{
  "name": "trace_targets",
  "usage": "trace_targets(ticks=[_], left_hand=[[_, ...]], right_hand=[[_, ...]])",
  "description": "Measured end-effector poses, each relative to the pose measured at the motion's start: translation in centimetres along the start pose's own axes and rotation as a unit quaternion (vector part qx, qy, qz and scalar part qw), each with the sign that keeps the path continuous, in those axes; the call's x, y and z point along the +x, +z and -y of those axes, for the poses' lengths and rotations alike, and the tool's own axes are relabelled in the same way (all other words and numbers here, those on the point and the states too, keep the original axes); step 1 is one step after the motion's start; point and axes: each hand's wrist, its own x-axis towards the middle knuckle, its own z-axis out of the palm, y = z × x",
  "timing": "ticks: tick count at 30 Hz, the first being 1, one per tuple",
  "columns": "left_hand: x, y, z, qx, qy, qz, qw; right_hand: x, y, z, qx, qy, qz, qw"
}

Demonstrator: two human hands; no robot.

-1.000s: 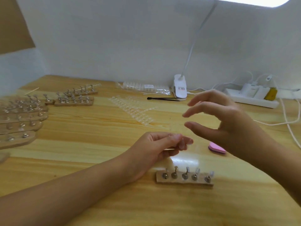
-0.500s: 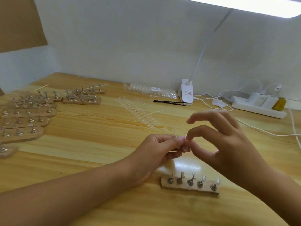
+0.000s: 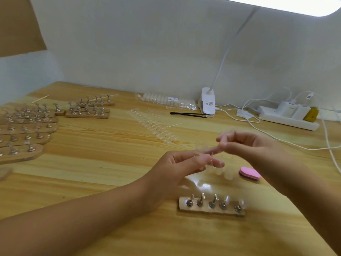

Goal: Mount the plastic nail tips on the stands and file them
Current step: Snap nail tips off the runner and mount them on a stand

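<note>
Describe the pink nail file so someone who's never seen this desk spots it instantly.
On the wooden table, look near the front, just under the right hand. The pink nail file lies flat there, beyond the right end of the five-peg stand. It is the only pink thing, an oval pad beside loose clear tips.

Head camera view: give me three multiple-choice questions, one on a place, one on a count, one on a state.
1. Where is the pink nail file relative to the near stand? A on its pegs; B on the table beyond it; C on the table in front of it.
2. How many metal pegs has the near stand? A three; B eight; C five.
3. Its pegs are: A two capped with clear nail tips; B all bare; C all capped.
Answers: B, it lies on the wood farther back; C, five stand in one row; A, only the two rightmost carry tips.
</note>
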Motion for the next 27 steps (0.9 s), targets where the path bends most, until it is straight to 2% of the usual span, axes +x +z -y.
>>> trace_targets(ticks=[2,8,11,14,22,24,27], left_hand=[[0.1,-0.1,-0.1,-0.027,0.001,-0.007,1.0],[0.4,-0.1,-0.2,-0.11,-0.024,-0.007,0.994],[0.7,-0.5,-0.1,-0.17,-0.048,-0.02,0.984],[0.9,-0.6,-0.2,-0.228,-0.07,-0.036,0.97],[1.0,-0.7,-0.3,-0.242,-0.097,-0.034,0.965],[1.0,-0.7,-0.3,-0.241,-0.1,-0.029,0.965],[1.1,-0.9,-0.2,-0.273,-0.103,-0.043,0.956]], right_hand=[[-0.3,0.4,0.2,-0.084,-0.003,-0.018,0.996],[0.0,0.9,-1.0,-0.191,-0.142,-0.056,0.97],[0.3,0.8,-1.4,-0.265,-0.226,-0.062,0.935],[0.1,0.7,-1.6,-0.307,-0.274,-0.066,0.909],[-0.2,0.4,-1.4,-0.43,-0.377,-0.108,0.813],[-0.6,0.1,-1.2,-0.413,-0.387,-0.122,0.815],[-1.8,-0.4,-1.2,-0.356,-0.375,-0.121,0.847]])
